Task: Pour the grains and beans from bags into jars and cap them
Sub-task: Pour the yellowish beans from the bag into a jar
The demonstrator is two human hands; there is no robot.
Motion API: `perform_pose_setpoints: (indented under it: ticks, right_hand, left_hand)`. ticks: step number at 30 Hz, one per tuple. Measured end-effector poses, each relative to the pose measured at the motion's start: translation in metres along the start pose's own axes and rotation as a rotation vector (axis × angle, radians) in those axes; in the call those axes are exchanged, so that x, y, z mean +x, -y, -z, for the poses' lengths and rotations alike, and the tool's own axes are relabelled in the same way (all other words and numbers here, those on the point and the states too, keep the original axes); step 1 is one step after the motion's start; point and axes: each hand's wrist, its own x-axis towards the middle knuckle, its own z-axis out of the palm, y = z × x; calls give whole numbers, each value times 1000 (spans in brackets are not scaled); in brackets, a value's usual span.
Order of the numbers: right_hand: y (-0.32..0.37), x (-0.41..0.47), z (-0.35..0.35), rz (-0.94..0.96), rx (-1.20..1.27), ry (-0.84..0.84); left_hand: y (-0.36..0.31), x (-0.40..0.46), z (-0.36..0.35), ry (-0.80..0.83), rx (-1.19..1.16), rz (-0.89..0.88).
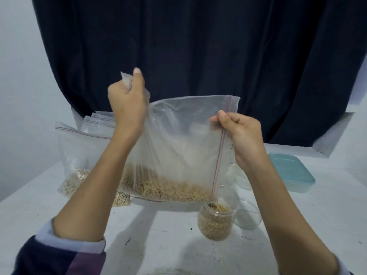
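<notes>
Plainly unlabelled bag (178, 139), both hands.

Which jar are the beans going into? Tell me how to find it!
Start at the big clear zip bag that both hands hold up over the white table. Follow its red zip line down to the low corner; right under it stands the open jar. It is the only jar filled with tan beans, while the clear container beside it looks empty.
</notes>
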Motion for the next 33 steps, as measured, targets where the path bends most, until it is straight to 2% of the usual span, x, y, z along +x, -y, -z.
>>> perform_pose_setpoints:
  ticks: [3,8,13,19,28,33]
  right_hand:
    - [3,4,7,2,31,-43]
    - [0,-2,-3,16,-30,10]
    - [2,4,10,12,21,-39]
    - [-1,-1,1,-8,10,14]
    - [2,4,13,-52,55,-40]
    - [2,0,8,-54,30,-5]
  left_hand:
    - [-2,5,7,-89,29,-22]
    - [4,1,-4,8,17,-4]
    - [-1,6,5,-92,16,-18]
    - [0,-2,-10,26,-22,11]
    - [-3,2,-2,-67,53,-10]
    - [-1,-2,-9,-31,37,7]
